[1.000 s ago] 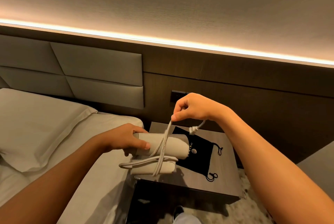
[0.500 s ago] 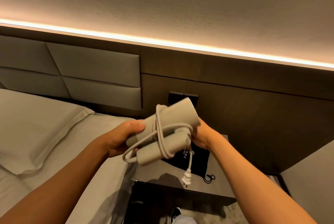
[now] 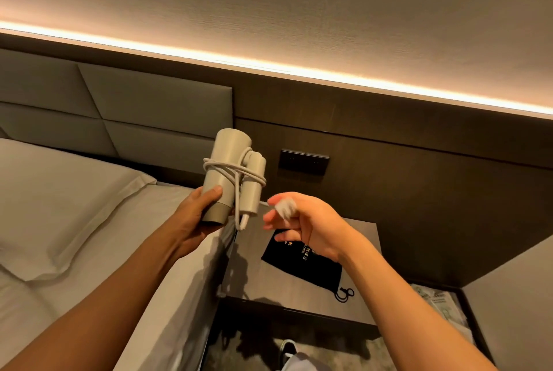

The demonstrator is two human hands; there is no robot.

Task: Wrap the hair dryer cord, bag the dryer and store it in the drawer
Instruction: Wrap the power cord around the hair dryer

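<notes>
Head view: cord (image 3: 236, 174) wound round dryer (image 3: 225, 167).
Left hand (image 3: 197, 215): clamped on dryer.
Right hand (image 3: 302, 222): pinching plug (image 3: 284, 209).
Advice: tuck plug under a loop, snug.
Bag (image 3: 305, 262): flat on table (image 3: 368, 239).

Unreadable gold print on black bag (image 3: 311, 262)

Your nightstand (image 3: 257, 274) top lies open at its left half and front edge; a hand can come down there freely. The black bag (image 3: 302, 262) covers the middle and right, its drawstring (image 3: 344, 294) trailing toward 5 o'clock of it. At 9 o'clock the bed (image 3: 125, 236) presses right against the stand. At 12 o'clock the dark wall panel (image 3: 389, 191) and switch plate (image 3: 303, 161) close off the back. At 3 o'clock a low ledge (image 3: 514, 295) hems the side.
</notes>
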